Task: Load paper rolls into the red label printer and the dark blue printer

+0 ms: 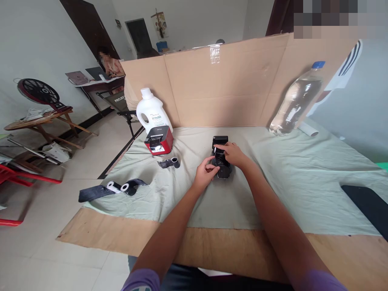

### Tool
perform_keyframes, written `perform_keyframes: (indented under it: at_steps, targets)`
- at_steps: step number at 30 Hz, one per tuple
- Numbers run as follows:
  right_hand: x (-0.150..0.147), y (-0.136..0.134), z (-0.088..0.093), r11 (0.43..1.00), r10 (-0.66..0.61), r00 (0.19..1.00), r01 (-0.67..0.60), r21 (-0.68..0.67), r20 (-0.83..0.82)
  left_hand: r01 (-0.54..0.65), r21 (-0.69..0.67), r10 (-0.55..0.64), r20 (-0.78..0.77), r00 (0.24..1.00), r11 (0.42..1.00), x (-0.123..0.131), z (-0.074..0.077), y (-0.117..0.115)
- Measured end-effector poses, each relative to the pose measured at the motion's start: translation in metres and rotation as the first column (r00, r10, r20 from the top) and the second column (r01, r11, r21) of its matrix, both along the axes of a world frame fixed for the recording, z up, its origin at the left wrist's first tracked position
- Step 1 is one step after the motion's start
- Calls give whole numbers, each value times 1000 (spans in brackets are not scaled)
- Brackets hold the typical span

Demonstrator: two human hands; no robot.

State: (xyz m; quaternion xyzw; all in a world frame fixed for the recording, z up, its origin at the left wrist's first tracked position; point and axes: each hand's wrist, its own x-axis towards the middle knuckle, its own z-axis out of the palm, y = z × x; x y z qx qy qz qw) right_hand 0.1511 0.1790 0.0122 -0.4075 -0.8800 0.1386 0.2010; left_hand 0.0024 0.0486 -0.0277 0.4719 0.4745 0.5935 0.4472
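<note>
In front of me on the cloth stands a small black device [220, 139], with a raised part at the back and a glossy dark strip running toward its front. My left hand [205, 173] grips its left side, thumb and forefinger bent against it. From the right, my right hand [233, 154] reaches across the middle, forefinger stretched over it and the other fingers curled on its far side. A small white spot shows under that fingertip; I cannot make out what it is. The fingers hide part of the device.
A red and black printer [160, 141] stands before a white jug [153, 111]. Black ribbon rolls [129, 188] and a smaller roll [175, 162] lie at left. At right are a water bottle [298, 101] and a black phone-like slab [368, 206]. Cardboard [224, 89] walls the back.
</note>
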Motion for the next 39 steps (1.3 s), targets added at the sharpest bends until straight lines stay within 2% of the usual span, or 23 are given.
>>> perform_keyframes:
  at_steps: [5,11,15,19,23,27,31,34,39]
  targets:
    - [-2,-7,-2,997,-64,995,67,-27,80,-15,4,15,-15,1000,1000,1,3,0]
    - [1,0,-10,993,-122,993,122,-2,1,-37,-8,37,-10,999,999,3,7,-2]
    - [5,6,-14,983,-175,984,173,-55,-32,-55,4,55,-30,998,998,3,3,-1]
    - [5,10,-18,966,-235,972,234,-111,3,-46,14,47,-88,995,999,2,-4,-1]
    - [2,16,-22,959,-237,971,238,-154,28,-35,9,35,-106,994,999,2,-6,-1]
    - [0,19,-25,959,-230,973,221,-175,-33,-43,10,44,-113,993,999,4,-3,-1]
    - [-1,15,-24,945,-229,972,210,-249,-50,-55,8,56,-100,993,998,5,-4,0]
    - [-1,11,-21,945,-235,969,210,-253,-73,-51,7,52,-95,994,999,5,-6,1]
    - [-2,6,-14,907,-361,930,333,-260,-70,-42,6,42,-86,995,999,4,-9,1]
